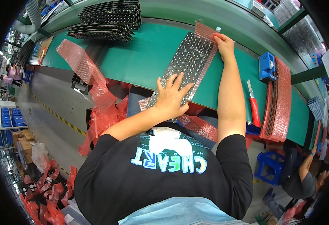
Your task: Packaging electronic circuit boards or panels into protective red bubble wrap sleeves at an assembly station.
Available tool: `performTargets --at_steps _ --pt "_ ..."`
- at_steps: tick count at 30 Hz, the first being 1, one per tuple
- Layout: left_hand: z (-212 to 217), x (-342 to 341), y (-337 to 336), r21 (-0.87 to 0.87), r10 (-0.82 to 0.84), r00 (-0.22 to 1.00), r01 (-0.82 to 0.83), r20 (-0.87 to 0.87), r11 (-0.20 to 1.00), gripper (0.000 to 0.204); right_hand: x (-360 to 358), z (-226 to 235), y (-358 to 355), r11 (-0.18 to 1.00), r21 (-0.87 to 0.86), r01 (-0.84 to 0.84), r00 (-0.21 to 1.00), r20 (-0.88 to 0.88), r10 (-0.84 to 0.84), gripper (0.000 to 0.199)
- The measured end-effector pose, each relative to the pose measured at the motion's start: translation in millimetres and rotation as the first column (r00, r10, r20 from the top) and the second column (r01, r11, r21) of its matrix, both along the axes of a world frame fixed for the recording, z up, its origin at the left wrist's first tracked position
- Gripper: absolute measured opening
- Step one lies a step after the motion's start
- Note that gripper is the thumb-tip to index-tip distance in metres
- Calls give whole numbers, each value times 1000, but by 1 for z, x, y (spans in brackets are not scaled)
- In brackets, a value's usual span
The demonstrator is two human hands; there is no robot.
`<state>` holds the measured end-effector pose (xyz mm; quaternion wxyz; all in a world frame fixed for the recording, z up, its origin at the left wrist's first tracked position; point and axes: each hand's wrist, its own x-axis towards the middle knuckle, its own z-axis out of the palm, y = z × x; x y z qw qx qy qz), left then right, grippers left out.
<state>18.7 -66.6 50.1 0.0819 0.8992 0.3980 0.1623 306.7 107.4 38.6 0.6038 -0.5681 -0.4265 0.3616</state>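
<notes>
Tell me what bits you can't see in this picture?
- Near end of the studded panel, head view: covered by the left hand.
- Far corner of the pink bubble wrap: under the right hand.
- Red-handled knife: blade too small to judge.
- Stacked boards: detail blurred near the rim.

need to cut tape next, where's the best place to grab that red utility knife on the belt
Grip the red handle, the wider lower part nearest the person, coming from the right with the right hand, which now rests on the bubble-wrapped board. The utility knife lies flat on the green belt, with its grey blade pointing away.
</notes>
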Motion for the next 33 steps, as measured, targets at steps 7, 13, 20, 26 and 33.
performTargets --at_steps 7,13,20,26,33 --pt "18 -1 -1 -76 7 983 7 182 997 67 3 -5 2 999 3 39 998 -44 -39 16" --pt "10 4 -6 -73 -87 990 96 115 993 68 3 -4 2 1000 6 28 998 -56 -28 16" --pt "8 7 -8 -36 -139 990 139 -3 990 73 4 -4 2 1000 7 15 996 -87 -14 16" --pt "24 -2 -13 -72 68 997 -70 -20 995 79 4 -5 3 1000 5 -3 996 -92 3 16" --pt "24 -2 -10 -70 34 999 -31 41 997 85 5 -5 3 1000 7 9 998 -64 -8 15"
